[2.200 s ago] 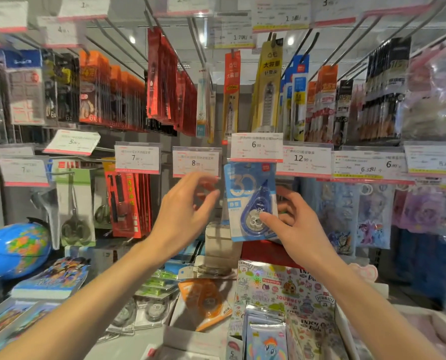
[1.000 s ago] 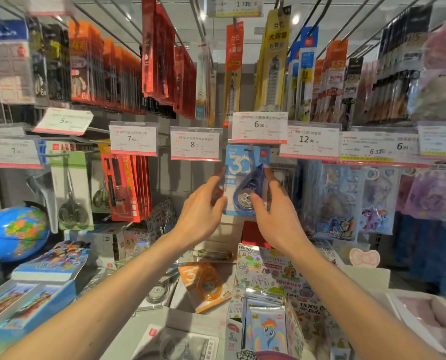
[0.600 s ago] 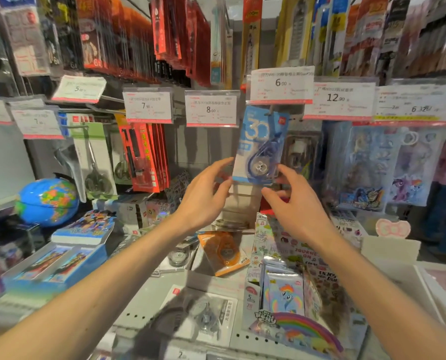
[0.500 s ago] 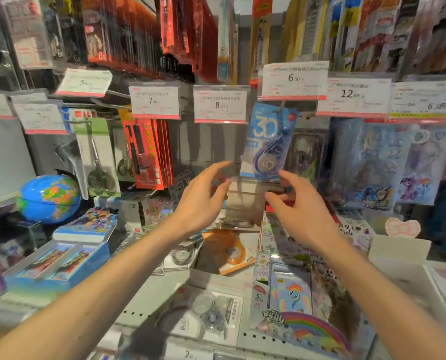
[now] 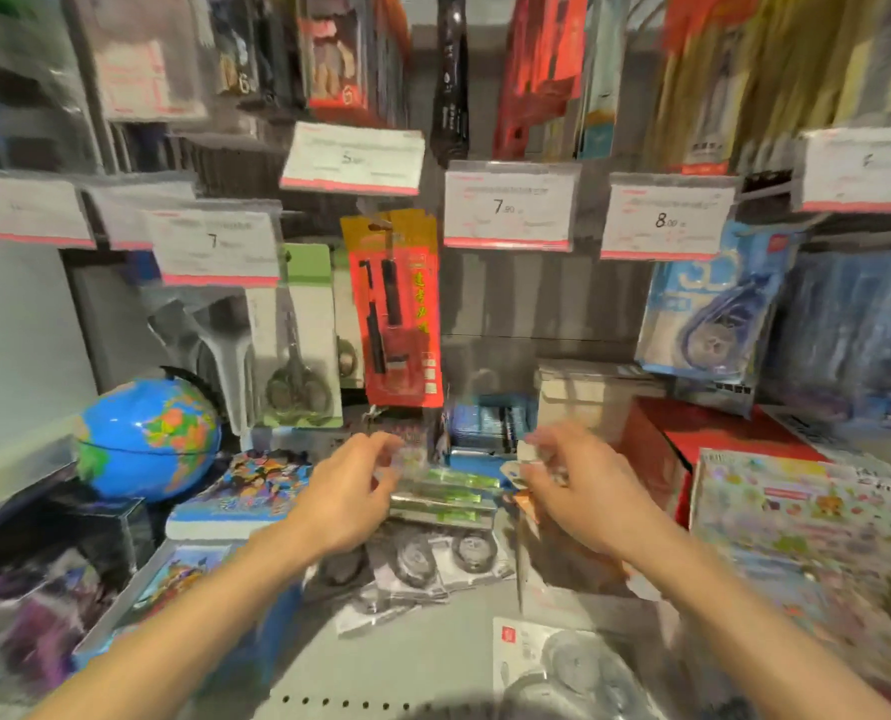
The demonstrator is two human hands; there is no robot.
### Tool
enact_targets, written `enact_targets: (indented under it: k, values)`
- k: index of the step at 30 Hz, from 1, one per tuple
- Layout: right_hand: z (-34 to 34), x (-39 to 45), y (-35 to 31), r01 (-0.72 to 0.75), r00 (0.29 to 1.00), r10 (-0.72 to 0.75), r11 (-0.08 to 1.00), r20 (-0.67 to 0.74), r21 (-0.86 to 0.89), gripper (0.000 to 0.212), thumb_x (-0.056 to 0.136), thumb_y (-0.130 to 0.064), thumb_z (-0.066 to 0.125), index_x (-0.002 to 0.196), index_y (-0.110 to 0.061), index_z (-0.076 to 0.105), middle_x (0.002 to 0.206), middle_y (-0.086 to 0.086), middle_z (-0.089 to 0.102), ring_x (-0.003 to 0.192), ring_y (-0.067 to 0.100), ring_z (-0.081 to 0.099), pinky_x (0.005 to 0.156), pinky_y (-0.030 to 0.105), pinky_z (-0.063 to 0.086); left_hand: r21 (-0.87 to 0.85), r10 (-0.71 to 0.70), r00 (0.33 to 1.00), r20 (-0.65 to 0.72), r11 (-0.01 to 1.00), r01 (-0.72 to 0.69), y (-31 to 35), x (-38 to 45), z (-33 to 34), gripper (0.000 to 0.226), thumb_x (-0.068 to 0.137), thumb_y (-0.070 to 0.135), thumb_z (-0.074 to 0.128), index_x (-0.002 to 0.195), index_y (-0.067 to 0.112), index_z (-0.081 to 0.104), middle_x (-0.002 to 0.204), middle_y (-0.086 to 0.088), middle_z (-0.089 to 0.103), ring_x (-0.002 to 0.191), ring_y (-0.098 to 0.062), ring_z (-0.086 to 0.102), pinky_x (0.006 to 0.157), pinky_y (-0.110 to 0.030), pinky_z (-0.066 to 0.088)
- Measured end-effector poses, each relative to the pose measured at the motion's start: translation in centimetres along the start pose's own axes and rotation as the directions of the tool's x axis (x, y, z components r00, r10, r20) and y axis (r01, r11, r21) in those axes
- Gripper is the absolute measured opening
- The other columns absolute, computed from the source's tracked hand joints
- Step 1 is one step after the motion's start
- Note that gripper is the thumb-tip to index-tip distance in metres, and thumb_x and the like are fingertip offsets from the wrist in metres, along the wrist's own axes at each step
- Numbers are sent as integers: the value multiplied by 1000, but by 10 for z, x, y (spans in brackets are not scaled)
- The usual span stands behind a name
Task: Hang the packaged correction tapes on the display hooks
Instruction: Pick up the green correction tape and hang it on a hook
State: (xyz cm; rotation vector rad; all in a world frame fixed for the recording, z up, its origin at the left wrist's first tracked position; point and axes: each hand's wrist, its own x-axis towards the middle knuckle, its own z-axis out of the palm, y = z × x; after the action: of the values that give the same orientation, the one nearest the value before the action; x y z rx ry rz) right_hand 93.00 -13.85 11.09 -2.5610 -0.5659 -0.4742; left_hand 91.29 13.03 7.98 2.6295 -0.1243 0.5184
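Shelf (image 5: 433, 662) under hung correction tape (image 5: 713, 314)

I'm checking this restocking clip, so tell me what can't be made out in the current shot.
- Head view, right hand: motion blur hides whether its fingers hold the pale packet at its fingertips.
- Left hand: fingertips smeared over the green packs; contact unclear.
- Price tags: small print blurred; only large digits read.
- Hook above the blue correction tape pack: covered by a tag.
- Lower right pack: cut off by the frame edge.
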Motion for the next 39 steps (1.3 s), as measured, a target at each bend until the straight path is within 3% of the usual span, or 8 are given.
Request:
enact_targets:
  k: [7,15,21,28,30,33,36,39]
  values:
    - [68,37,-33,57,968,3,972,253,-228,46,93,-31,56,137,-17,53,133,8,54,126,28,51,105,37,41,163,33,972,234,984,-72,-32,23,11,48,99,25,51,145,24,40,133,-7,48,116,-33,58,94,-40,47]
    - [103,54,-42,159,950,-77,954,303,-254,52,95,-22,52,147,-17,44,148,8,48,136,30,42,113,39,36,142,-6,957,291,989,-37,-32,37,28,45,101,32,49,145,28,45,139,-2,45,129,-30,50,102,-42,44]
    - [109,47,-39,234,966,-177,908,186,-349,38,90,-10,55,124,-25,61,120,-2,64,111,27,59,79,39,51,46,-35,980,194,999,27,-33,32,30,34,100,40,50,130,28,60,125,3,45,119,-21,54,96,-37,46]
    - [104,46,-41,279,960,-268,898,81,-341,28,81,-1,56,97,-24,53,89,1,65,88,29,60,58,36,37,-189,-159,983,89,967,173,-43,14,11,42,99,28,53,140,21,51,115,1,47,110,-20,57,98,-32,45]
    - [100,44,-42,316,948,-309,888,74,-334,30,79,2,56,93,-25,51,92,0,66,87,26,60,58,34,37,-335,-251,963,94,903,268,-46,8,4,39,101,23,50,139,17,49,116,-2,55,100,-20,62,93,-30,50]
    - [93,39,-48,397,912,-407,850,46,-346,35,75,-3,74,102,-25,64,108,-6,73,93,21,67,60,33,55,-584,-387,901,193,693,423,-43,0,-2,24,103,23,49,127,16,49,94,-3,66,73,-14,66,63,-20,56]
    - [88,30,-53,471,865,-502,798,20,-377,50,63,-13,90,108,-25,73,115,-9,73,96,15,70,63,25,57,-743,-408,848,338,437,506,-41,0,-4,31,101,27,57,123,6,57,99,-9,73,73,-23,73,66,-35,62]
    - [87,20,-58,524,832,-552,755,49,-395,51,63,-20,92,110,-25,73,118,-9,71,100,14,68,63,25,56,-807,-383,846,372,316,498,-34,-1,-5,20,99,18,60,118,10,60,104,-13,74,74,-23,75,62,-30,60]
